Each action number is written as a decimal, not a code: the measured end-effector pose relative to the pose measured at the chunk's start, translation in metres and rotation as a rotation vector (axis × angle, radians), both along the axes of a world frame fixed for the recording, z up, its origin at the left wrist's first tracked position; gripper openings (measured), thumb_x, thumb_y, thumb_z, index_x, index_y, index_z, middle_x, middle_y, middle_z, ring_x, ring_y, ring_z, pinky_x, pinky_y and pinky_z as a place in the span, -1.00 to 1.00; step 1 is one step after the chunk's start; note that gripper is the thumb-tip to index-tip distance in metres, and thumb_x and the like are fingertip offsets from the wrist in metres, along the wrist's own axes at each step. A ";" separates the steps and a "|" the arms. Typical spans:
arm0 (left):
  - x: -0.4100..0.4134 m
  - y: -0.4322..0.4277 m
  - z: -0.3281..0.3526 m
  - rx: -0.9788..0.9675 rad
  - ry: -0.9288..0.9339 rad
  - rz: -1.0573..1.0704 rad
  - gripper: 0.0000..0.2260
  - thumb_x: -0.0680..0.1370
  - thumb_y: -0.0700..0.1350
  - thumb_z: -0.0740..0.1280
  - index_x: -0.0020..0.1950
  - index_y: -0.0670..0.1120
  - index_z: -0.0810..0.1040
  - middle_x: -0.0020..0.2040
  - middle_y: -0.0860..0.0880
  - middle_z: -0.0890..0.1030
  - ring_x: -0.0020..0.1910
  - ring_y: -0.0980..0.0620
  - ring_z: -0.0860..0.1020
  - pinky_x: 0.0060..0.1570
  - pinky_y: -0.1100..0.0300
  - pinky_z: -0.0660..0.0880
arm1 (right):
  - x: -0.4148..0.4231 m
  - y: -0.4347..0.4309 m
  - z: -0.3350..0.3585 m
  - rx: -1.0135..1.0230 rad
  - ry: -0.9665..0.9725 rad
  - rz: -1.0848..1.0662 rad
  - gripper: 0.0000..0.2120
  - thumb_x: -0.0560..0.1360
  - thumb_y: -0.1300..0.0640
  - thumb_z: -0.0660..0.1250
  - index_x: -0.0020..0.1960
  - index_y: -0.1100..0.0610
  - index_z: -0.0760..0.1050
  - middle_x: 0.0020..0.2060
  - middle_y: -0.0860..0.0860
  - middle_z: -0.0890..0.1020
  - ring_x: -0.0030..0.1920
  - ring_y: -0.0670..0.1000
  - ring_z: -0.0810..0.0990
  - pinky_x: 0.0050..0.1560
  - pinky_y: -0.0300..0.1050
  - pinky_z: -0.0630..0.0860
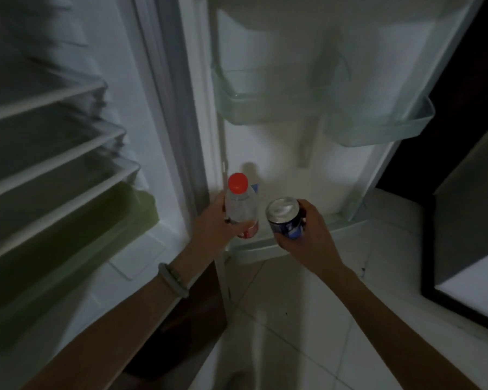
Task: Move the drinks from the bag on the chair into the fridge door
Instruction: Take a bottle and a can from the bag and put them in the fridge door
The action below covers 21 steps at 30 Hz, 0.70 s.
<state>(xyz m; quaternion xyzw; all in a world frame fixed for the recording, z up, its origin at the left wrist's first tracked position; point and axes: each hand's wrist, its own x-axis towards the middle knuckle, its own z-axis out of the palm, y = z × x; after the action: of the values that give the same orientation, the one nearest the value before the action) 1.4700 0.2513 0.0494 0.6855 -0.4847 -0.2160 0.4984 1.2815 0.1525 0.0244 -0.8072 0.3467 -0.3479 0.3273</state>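
My left hand (213,225) grips a clear plastic bottle (241,205) with a red cap and a red label, upright over the left end of the bottom fridge-door shelf (268,250). A second bottle with a blue cap (255,188) peeks out just behind it. Beside it, my right hand (307,235) holds a blue drink can (286,218) with a silver top, tilted slightly and hovering above the same shelf. The fridge door (307,153) stands open in front of me. The bag and the chair are out of view.
Two translucent door bins (378,128) hang higher on the door. To the left are the fridge's glass shelves (54,153) and a greenish drawer (68,237). White tiled floor (307,319) lies below. A dark-framed panel (468,263) stands at the right.
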 end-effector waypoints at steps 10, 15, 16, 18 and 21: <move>-0.004 -0.051 -0.053 0.139 0.023 0.061 -0.50 0.38 -0.02 0.51 0.23 0.00 0.38 0.09 0.12 0.48 0.06 0.12 0.46 0.02 0.23 0.41 | -0.013 -0.031 -0.016 0.021 0.044 -0.031 -0.39 0.31 0.01 0.50 0.26 0.00 0.29 0.15 0.01 0.49 0.16 0.03 0.50 0.15 0.03 0.50; -0.010 -0.052 -0.067 0.198 0.031 0.156 -0.49 0.39 -0.01 0.50 0.25 -0.06 0.39 0.16 0.00 0.53 0.13 0.00 0.52 0.02 0.19 0.39 | -0.010 -0.042 -0.014 0.064 0.024 0.048 -0.44 0.29 0.12 0.53 0.18 0.05 0.33 0.06 0.01 0.52 0.07 -0.01 0.54 0.07 -0.10 0.53; -0.013 -0.052 -0.068 0.210 0.022 0.184 -0.50 0.39 -0.02 0.50 0.24 -0.09 0.40 0.16 -0.04 0.54 0.14 -0.05 0.52 0.00 0.19 0.38 | -0.010 -0.044 -0.015 0.080 0.027 0.066 -0.44 0.29 0.11 0.53 0.18 0.06 0.34 0.06 0.02 0.53 0.07 -0.01 0.55 0.06 -0.03 0.55; -0.019 -0.051 -0.067 0.216 -0.003 0.231 -0.52 0.40 -0.05 0.49 0.23 -0.14 0.41 0.17 -0.11 0.56 0.14 -0.10 0.52 -0.03 0.21 0.35 | -0.010 -0.048 -0.016 0.094 0.035 0.100 -0.45 0.28 0.09 0.52 0.18 0.06 0.34 0.04 0.04 0.53 0.04 0.02 0.56 0.01 0.05 0.57; -0.025 -0.053 -0.067 0.234 -0.014 0.269 -0.52 0.41 -0.08 0.49 0.23 -0.18 0.41 0.17 -0.14 0.55 0.14 -0.12 0.52 -0.03 0.23 0.34 | -0.010 -0.054 -0.015 0.100 0.056 0.136 -0.44 0.28 0.11 0.52 0.18 0.12 0.35 0.03 0.07 0.52 0.03 0.06 0.55 0.02 0.10 0.56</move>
<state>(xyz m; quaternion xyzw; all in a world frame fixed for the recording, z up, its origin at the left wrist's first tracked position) 1.4454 0.1987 -0.0172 0.7988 -0.3637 -0.1977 0.4364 1.2720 0.0981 0.0094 -0.8208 0.3172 -0.2845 0.3804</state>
